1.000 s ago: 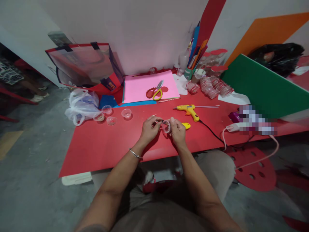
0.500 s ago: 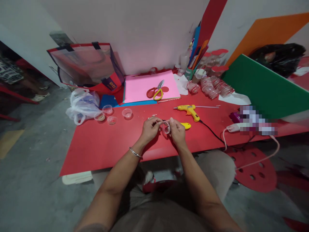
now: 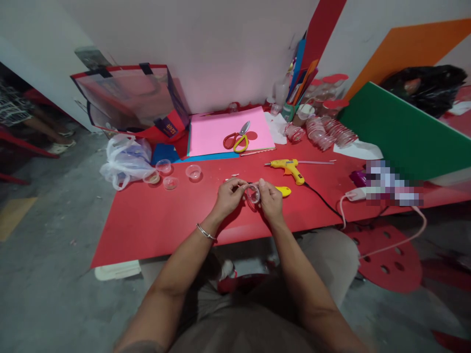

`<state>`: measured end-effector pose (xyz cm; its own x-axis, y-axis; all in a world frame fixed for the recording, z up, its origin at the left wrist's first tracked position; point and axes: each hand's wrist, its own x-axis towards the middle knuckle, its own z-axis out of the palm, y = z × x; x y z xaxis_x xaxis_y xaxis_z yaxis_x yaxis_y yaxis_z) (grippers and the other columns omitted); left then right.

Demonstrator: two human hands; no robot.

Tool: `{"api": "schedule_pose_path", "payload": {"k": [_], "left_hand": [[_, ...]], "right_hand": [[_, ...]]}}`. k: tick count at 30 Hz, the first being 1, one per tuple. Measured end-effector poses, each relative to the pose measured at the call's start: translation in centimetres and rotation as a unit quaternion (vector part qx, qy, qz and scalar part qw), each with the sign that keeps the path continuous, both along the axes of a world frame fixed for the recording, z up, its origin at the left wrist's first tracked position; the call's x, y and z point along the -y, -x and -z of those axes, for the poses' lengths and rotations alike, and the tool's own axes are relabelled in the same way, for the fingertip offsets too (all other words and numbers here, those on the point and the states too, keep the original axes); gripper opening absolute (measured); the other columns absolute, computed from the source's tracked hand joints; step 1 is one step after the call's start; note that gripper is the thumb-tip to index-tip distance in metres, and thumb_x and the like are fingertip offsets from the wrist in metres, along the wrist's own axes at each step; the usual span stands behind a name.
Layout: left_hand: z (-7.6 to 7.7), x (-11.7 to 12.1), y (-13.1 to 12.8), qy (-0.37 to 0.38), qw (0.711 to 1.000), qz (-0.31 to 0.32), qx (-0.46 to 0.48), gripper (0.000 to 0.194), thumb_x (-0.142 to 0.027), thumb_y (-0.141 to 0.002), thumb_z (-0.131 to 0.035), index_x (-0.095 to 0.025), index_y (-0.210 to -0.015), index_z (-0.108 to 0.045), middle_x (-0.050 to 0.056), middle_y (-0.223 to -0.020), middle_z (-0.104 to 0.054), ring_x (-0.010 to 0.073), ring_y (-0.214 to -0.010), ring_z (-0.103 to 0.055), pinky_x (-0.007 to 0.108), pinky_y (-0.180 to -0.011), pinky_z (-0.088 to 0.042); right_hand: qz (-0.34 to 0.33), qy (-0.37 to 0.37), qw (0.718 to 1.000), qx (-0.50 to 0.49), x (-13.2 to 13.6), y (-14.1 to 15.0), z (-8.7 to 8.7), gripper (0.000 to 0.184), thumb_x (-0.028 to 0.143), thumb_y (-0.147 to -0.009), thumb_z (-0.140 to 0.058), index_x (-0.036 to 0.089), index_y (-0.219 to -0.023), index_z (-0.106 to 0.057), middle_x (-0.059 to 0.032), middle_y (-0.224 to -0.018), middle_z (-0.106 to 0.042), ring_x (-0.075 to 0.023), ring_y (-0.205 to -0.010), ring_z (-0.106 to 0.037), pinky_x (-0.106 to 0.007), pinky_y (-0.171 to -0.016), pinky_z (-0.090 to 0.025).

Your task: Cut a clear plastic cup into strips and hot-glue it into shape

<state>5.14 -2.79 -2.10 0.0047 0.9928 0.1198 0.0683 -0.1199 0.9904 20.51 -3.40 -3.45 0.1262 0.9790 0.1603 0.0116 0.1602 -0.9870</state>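
Observation:
Between my two hands is a small clear plastic cup point(image 3: 252, 194), tilted so its round rim shows, with a reddish strip along its edge. My left hand point(image 3: 231, 196) pinches it from the left side. From the right, my right hand point(image 3: 271, 200) grips the same cup, thumb on top. Just beyond the right hand lies a yellow-handled tool point(image 3: 283, 191), partly hidden by the fingers. A yellow hot glue gun point(image 3: 289, 169) rests farther right, a glue stick out of its back.
Several clear cups point(image 3: 193, 172) stand at left beside a white plastic bag point(image 3: 127, 162). Scissors point(image 3: 241, 138) lie on pink sheets point(image 3: 209, 132). Stacked cups point(image 3: 319, 132) and a green board point(image 3: 405, 130) occupy the back right. The glue gun's black cord point(image 3: 320, 198) crosses the red table point(image 3: 154, 220).

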Motion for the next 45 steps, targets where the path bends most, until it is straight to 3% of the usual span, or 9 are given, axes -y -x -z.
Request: {"api": "schedule_pose_path", "payload": {"k": [4,11,21,30,35,40,45], "left_hand": [[0.0,0.1,0.0,0.008,1.0,0.006,0.015,0.018,-0.033,-0.09,-0.07,-0.017,-0.083,-0.073,0.0,-0.067,-0.065,0.0111,-0.059,-0.06,0.024,-0.06,-0.05],[-1.0,0.4,-0.1,0.079,0.994,0.022,0.074,0.034,-0.048,-0.084,-0.079,-0.015,-0.086,-0.074,0.0,-0.059,-0.063,0.01,-0.05,-0.055,0.022,-0.048,-0.044],[0.3,0.2,-0.6,0.019,0.999,-0.015,0.043,0.018,-0.034,-0.089,-0.071,-0.017,-0.084,-0.071,-0.001,-0.062,-0.063,0.0101,-0.057,-0.059,0.022,-0.058,-0.05],[-0.2,0.2,-0.4,0.097,0.986,0.018,0.136,0.021,-0.035,-0.088,-0.069,-0.017,-0.098,-0.074,-0.001,-0.064,-0.065,0.0107,-0.052,-0.057,0.023,-0.052,-0.046],[-0.6,0.2,0.1,0.055,0.997,0.034,0.043,0.017,-0.029,-0.087,-0.071,-0.017,-0.095,-0.08,0.004,-0.073,-0.073,0.0132,-0.065,-0.064,0.024,-0.059,-0.05],[0.1,-0.2,0.0,-0.024,0.999,0.03,-0.022,0.014,-0.022,-0.085,-0.076,-0.019,-0.095,-0.085,0.01,-0.097,-0.082,0.0177,-0.085,-0.073,0.031,-0.081,-0.057],[0.3,0.2,-0.5,-0.075,0.996,-0.035,-0.03,0.008,-0.022,-0.085,-0.079,-0.022,-0.087,-0.087,0.009,-0.091,-0.083,0.0196,-0.083,-0.074,0.037,-0.085,-0.059]], "right_hand": [[-0.003,0.004,1.0,0.001,0.1,0.0,-0.1,0.052,0.067,-0.099,-0.057,0.019,-0.086,-0.075,0.0039,-0.059,-0.058,-0.0099,-0.051,-0.048,-0.023,-0.051,-0.04],[0.003,0.008,1.0,0.001,0.1,0.0,-0.1,0.055,0.07,-0.098,-0.056,0.02,-0.088,-0.076,0.0045,-0.057,-0.055,-0.0102,-0.05,-0.046,-0.023,-0.049,-0.039],[-0.003,0.001,1.0,0.003,0.1,0.0,0.0,0.052,0.067,-0.099,-0.059,0.019,-0.088,-0.076,0.0033,-0.061,-0.059,-0.0101,-0.053,-0.048,-0.023,-0.052,-0.04],[-0.006,0.004,1.0,-0.008,0.1,0.1,0.0,0.051,0.066,-0.1,-0.057,0.02,-0.089,-0.076,0.0048,-0.057,-0.056,-0.0091,-0.049,-0.045,-0.023,-0.05,-0.039],[0.0,0.021,1.0,-0.02,0.0,0.1,0.1,0.055,0.07,-0.099,-0.057,0.02,-0.09,-0.077,0.0061,-0.053,-0.052,-0.009,-0.045,-0.043,-0.023,-0.046,-0.037],[-0.005,0.026,0.999,-0.039,0.0,0.1,-0.2,0.057,0.073,-0.096,-0.058,0.019,-0.088,-0.076,0.0066,-0.05,-0.051,-0.0086,-0.043,-0.043,-0.023,-0.043,-0.034],[-0.013,0.038,0.999,-0.037,0.2,0.2,-0.4,0.056,0.074,-0.095,-0.059,0.02,-0.089,-0.073,0.0073,-0.048,-0.051,-0.0091,-0.038,-0.043,-0.023,-0.039,-0.033]]}}
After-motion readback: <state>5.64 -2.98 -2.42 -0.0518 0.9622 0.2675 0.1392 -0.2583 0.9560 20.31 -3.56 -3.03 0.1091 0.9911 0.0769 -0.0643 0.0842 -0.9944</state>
